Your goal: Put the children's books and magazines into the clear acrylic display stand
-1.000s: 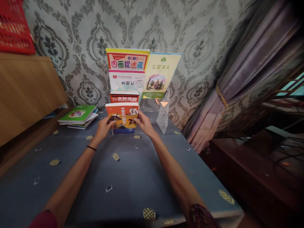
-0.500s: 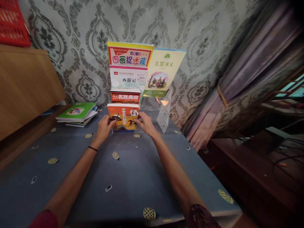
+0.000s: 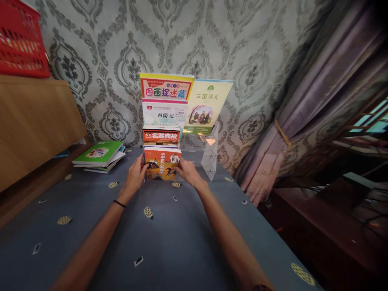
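Observation:
Both my hands grip an orange book [image 3: 162, 161] by its side edges, at the lowest front tier of a clear acrylic book rack [image 3: 209, 159]. My left hand [image 3: 136, 174] is closed on its left edge, thumb on the cover. On the right edge my right hand [image 3: 189, 171] pinches it the same way. Behind it, rising in tiers, stand a red-titled book [image 3: 161, 136], a pale book [image 3: 165, 114] and a yellow-edged picture book [image 3: 166, 89]. A light-yellow book [image 3: 208, 105] stands in the rack's top right. The rack's left part is mostly hidden by books.
A stack of books with a green cover [image 3: 100, 153] lies left on the blue patterned tablecloth [image 3: 100, 210]. A wooden cabinet [image 3: 39, 125] with a red basket [image 3: 22, 42] borders the left. Patterned wallpaper is behind; a tied curtain [image 3: 269, 161] hangs right.
The orange book, held in both hands, has moved down against the tiers behind, its lower edge now at the rack's base. The whole view has shifted, so the scene sits lower.

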`<state>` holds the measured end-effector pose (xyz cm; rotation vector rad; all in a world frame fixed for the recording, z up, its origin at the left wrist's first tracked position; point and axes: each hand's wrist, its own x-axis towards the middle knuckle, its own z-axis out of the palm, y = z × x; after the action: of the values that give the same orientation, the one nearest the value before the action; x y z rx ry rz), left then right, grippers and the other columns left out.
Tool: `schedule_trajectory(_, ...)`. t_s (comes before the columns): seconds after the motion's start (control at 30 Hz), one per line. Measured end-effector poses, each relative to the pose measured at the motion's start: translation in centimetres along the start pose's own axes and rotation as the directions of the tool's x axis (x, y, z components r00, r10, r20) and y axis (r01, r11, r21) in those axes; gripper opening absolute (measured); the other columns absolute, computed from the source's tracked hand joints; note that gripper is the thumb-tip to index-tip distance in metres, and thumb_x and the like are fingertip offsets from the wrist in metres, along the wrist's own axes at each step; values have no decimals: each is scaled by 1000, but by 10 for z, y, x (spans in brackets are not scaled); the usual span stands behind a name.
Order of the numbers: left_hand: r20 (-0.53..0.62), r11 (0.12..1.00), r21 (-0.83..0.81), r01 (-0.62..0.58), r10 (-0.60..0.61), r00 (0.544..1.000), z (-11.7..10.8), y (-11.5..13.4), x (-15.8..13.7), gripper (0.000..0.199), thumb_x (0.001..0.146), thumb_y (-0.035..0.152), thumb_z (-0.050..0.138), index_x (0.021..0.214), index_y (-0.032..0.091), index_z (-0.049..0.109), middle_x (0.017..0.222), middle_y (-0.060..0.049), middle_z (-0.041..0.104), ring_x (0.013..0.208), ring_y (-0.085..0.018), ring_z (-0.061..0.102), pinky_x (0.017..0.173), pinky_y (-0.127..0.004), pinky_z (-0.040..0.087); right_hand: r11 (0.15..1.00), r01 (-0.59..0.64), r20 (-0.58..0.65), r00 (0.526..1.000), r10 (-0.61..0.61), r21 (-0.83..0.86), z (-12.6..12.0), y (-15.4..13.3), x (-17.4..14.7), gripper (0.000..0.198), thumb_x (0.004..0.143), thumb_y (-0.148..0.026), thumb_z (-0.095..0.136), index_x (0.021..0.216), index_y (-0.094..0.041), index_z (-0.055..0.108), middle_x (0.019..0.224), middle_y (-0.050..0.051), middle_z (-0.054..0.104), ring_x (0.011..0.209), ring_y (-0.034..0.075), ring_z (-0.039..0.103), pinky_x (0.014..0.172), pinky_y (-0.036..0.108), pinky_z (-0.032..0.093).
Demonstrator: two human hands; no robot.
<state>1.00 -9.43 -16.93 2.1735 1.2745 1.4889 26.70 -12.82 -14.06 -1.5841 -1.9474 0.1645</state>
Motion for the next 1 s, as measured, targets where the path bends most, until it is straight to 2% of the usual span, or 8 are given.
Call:
schedule_trajectory(0.17, 8, 996, 78, -40, 39, 999, -2, 3, 0, 43, 98, 28, 51, 140, 20, 52, 106, -9, 67, 95, -24, 64, 89, -35, 51, 999, -28, -4, 1000, 28, -18, 7, -2, 1, 20, 91, -22, 64, 110, -21, 63, 92, 7, 76, 86, 24, 69, 71, 27, 42)
schedule_trajectory(0.37, 10, 975, 218, -52, 51, 999, -4, 8, -1, 36, 100, 27, 49, 133, 17, 58, 107, -11, 63, 98, -27, 62, 85, -35, 49, 997, -58, 2, 998, 58, -41, 10, -9, 2, 7, 92, -23, 62, 98, -21, 65, 91, 9, 76, 85, 25, 69, 70, 29, 43)
schedule_trajectory(0.53, 21, 965, 257, -53, 49, 999, -2, 8, -1, 33, 100, 25, 47, 131, 17, 58, 107, -11, 63, 97, -27, 63, 82, -34, 49, 996, -82, 6, 997, 83, -44, 8, -13, 0, 9, 91, -21, 61, 98, -19, 66, 91, 10, 77, 85, 26, 70, 69, 29, 43)
schedule_trajectory(0.77, 37, 940, 336, -55, 45, 998, -4, 11, -1, 35, 100, 23, 49, 135, 16, 54, 107, -10, 64, 96, -26, 64, 80, -32, 51, 994, -106, 16, 994, 107, -37, 6, -17, 1, 6, 90, -19, 63, 95, -20, 65, 90, 7, 77, 83, 22, 71, 68, 26, 42)
schedule_trajectory(1.0, 59, 943, 331, -41, 23, 998, -6, 15, 1, 35, 101, 22, 47, 134, 15, 54, 110, -12, 64, 100, -26, 64, 83, -34, 52, 993, -114, -21, 993, 114, -11, 14, -17, -1, 18, 92, -20, 60, 109, -18, 59, 102, 11, 76, 92, 24, 71, 72, 26, 45)
